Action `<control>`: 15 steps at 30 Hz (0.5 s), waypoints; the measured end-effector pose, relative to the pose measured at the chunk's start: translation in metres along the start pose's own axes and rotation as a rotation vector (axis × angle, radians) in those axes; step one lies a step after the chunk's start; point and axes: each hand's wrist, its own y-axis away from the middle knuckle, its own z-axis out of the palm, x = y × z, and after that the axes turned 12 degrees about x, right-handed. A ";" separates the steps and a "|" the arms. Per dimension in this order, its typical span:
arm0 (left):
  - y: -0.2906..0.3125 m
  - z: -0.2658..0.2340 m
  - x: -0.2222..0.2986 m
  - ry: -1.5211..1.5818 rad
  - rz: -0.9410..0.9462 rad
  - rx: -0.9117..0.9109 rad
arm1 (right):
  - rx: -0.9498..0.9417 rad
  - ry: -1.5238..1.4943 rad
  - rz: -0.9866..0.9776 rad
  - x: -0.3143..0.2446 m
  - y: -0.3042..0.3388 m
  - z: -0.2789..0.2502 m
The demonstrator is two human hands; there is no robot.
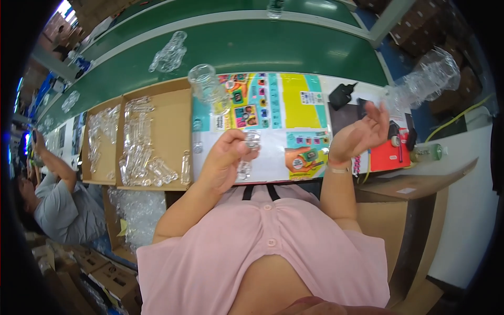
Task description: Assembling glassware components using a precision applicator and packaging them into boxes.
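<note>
Colourful work table, left hand gripping clear plastic piece, right hand open

The small piece in the left hand is clear, glossy plastic. The same clear plastic pieces lie in the matt brown cardboard tray on the left. The printed sheet on the tabletop looks smooth and slightly shiny. The far belt is green, smooth and glossy. The shirt is soft pink cloth.

Clear piece half-hidden in left hand, blurred.
</note>
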 end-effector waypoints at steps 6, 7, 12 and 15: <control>-0.005 0.014 -0.007 0.108 -0.062 -0.185 | -0.760 -0.548 0.823 -0.066 0.045 0.034; -0.005 0.014 -0.006 0.109 -0.047 -0.174 | -0.768 -0.565 0.823 -0.064 0.049 0.036; -0.038 -0.022 0.025 -1.040 1.016 0.162 | -0.373 -0.754 1.285 -0.058 0.055 0.040; -0.072 -0.030 0.076 -1.306 1.206 0.377 | -0.166 -0.828 1.473 -0.044 0.057 0.036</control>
